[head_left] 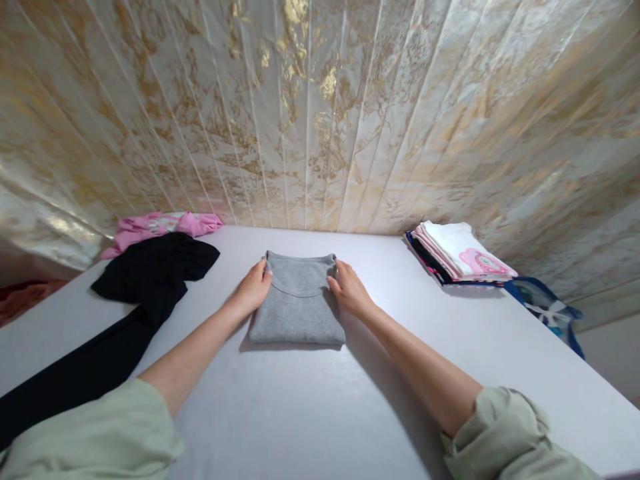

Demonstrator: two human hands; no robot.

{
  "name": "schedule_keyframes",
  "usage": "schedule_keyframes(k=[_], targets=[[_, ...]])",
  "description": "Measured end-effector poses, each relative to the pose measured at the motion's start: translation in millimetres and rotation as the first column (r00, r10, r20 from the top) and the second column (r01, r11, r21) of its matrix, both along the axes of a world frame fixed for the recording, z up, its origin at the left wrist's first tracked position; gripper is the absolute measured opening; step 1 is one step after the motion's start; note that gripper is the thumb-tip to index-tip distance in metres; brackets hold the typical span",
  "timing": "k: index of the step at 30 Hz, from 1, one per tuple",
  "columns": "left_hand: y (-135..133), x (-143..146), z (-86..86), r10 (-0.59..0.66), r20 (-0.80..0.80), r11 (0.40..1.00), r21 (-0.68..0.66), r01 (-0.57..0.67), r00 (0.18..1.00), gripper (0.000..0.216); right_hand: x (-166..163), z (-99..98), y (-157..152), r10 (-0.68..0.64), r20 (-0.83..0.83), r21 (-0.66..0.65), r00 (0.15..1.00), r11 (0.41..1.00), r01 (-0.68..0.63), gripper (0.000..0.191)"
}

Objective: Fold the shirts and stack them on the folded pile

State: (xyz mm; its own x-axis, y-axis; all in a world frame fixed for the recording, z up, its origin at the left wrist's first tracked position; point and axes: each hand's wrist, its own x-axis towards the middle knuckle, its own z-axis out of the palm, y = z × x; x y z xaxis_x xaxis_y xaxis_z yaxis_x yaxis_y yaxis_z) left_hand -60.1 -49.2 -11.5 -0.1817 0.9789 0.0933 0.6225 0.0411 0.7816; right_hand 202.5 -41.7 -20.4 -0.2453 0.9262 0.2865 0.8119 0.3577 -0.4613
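Note:
A grey shirt, folded into a neat rectangle with its round neckline on the far side, lies in front of me on the white table. My left hand grips its far left corner, thumb on top and the other fingers along the side and beneath. At the far right corner, my right hand pinches the cloth in the same way. Parts of the fingers of both hands are hidden by the fabric.
On the left lie a crumpled black garment and a pink garment behind it. A stack of folded clothes sits at the back right. Past the right edge is a blue-trimmed clear bag. A patterned curtain hangs behind the table.

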Motion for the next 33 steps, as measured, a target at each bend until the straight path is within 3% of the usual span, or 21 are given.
schedule_keyframes(k=[4, 10, 15, 18, 24, 28, 33], targets=[[-17, 16, -1.6, -0.059, -0.174, 0.998, 0.027, 0.064, 0.983, 0.055, -13, 0.3, -9, 0.004, 0.087, -0.039, 0.996, 0.999, -0.001, 0.056], [-55, 24, 12.4, -0.067, -0.479, 0.995, 0.032, 0.094, 0.875, 0.062, -13, 27.7, -5, -0.003, 0.106, 0.054, 0.994, 0.999, -0.003, 0.058], [-111, 50, 7.4, -0.295, -0.598, 0.941, -0.048, 0.334, 0.745, 0.061, -32, 25.3, -9, 0.129, 0.238, -0.001, 0.963, 0.991, -0.133, 0.056], [-135, 59, 2.7, -0.344, -0.663, 0.915, -0.079, 0.396, 0.664, 0.066, -40, 16.9, -7, 0.159, 0.284, -0.081, 0.945, 0.987, -0.141, 0.057], [-147, 57, 1.6, -0.347, -0.707, 0.898, -0.063, 0.434, 0.616, 0.069, -42, 22.6, -10, 0.156, 0.282, -0.112, 0.947, 0.985, -0.129, 0.054], [-149, 60, -6.8, -0.406, -0.708, 0.848, -0.056, 0.527, 0.578, 0.068, -51, 22.3, -31, 0.249, 0.254, -0.027, 0.935, 0.968, -0.251, 0.051], [-148, 57, -18.4, -0.376, -0.725, 0.837, 0.002, 0.547, 0.577, 0.066, -51, 24.8, -48, 0.325, 0.204, -0.065, 0.924, 0.946, -0.318, 0.046]])
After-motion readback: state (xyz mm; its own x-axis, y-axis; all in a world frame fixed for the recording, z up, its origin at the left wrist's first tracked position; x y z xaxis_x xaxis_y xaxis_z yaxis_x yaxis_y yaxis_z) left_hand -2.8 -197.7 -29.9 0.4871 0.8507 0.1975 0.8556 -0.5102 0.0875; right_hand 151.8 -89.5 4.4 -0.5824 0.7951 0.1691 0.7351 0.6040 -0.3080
